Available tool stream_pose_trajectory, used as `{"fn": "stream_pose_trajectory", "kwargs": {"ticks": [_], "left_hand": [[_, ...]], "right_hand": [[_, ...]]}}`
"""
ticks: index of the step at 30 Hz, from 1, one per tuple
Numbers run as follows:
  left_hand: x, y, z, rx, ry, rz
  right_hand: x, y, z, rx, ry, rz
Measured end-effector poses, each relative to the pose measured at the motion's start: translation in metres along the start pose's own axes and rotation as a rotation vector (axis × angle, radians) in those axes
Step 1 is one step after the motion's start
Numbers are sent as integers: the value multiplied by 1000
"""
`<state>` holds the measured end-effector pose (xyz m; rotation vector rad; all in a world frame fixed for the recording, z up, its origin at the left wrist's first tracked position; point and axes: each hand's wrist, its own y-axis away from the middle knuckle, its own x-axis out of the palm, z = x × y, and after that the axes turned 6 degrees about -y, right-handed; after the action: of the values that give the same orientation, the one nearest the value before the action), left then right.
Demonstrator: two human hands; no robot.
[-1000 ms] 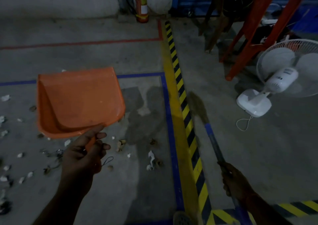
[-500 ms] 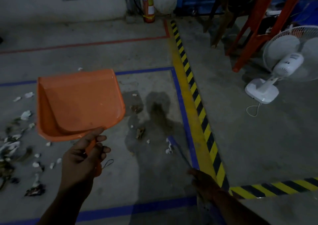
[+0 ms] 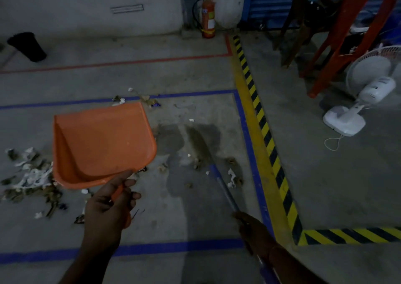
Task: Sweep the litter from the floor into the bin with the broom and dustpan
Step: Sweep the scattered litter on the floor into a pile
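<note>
My left hand grips the handle of an orange dustpan, held above the floor with its open tray facing up and away. My right hand holds the blue handle of a broom; its dark bristles lie on the floor near scattered scraps. A pile of paper and leaf litter lies left of the dustpan. More scraps sit right of the broom handle, and a few lie on the far blue line. A black bin stands at the far left by the wall.
Blue floor tape frames the area; a yellow-black hazard strip runs along its right. A white table fan stands on the floor at right, behind it orange chair legs. A red fire extinguisher stands by the back wall.
The view swung left and back, bringing the black bin and the litter pile into sight. The broom head moved from the hazard strip leftward into the blue-taped area. The dustpan stays held up.
</note>
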<state>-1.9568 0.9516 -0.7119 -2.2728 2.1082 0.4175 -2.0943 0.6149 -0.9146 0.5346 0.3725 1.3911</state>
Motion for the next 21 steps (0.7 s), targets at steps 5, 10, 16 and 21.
{"fn": "stream_pose_trajectory", "kwargs": {"ticks": [5, 10, 16, 21], "left_hand": [[-6, 35, 2, 37, 20, -25], [-22, 72, 19, 58, 53, -30], [-76, 87, 50, 42, 24, -7], [-148, 58, 64, 45, 7, 15]], "right_hand": [[-25, 46, -15, 133, -336, -96], [-19, 90, -65, 194, -179, -246], [40, 95, -129, 282, 49, -215], [159, 64, -105, 186, 235, -81]]}}
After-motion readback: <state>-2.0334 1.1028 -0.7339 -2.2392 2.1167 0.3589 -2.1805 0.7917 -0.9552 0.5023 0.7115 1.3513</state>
